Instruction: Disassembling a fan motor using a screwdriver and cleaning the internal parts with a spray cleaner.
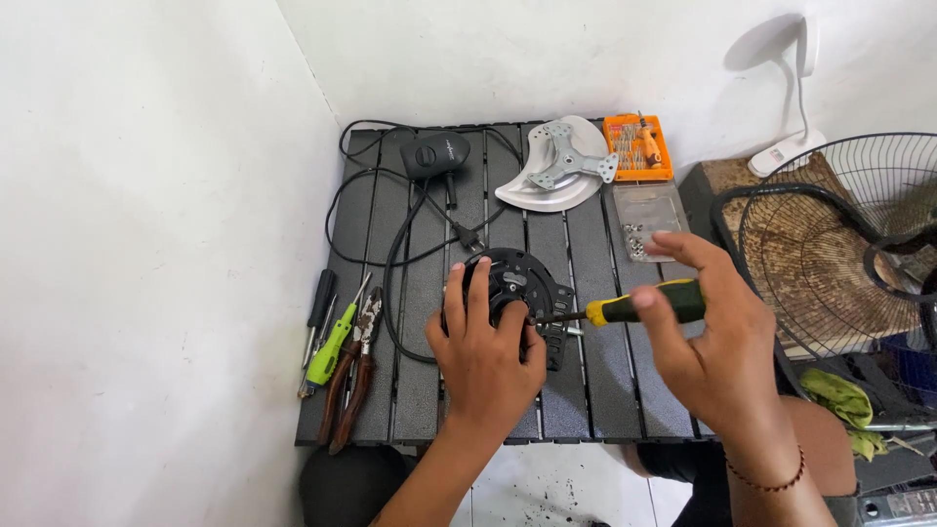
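Currently the left hand (485, 361) is closed over the near side of a round black motor housing (515, 285), pinning it to the dark slatted worktop (586, 390) near its middle. The right hand (717, 337) pinches the yellow-and-black handle of a screwdriver (634, 306), held nearly level, with the tip meeting the housing's right edge.

For this step, seat the tip squarely in the fastener before turning; whether it is fully seated cannot be told from this view. Keep the shaft in line with the screw axis and press inward while rotating, so the tip does not slip out. Hold the left hand's fingers clear of the tip's path.

A black power cord (395, 263) loops behind the housing. Pliers (353, 376) and spare screwdrivers (327, 342) lie at the left edge. A grey metal bracket plate (566, 166) and an orange bit set (636, 148) sit at the far side.
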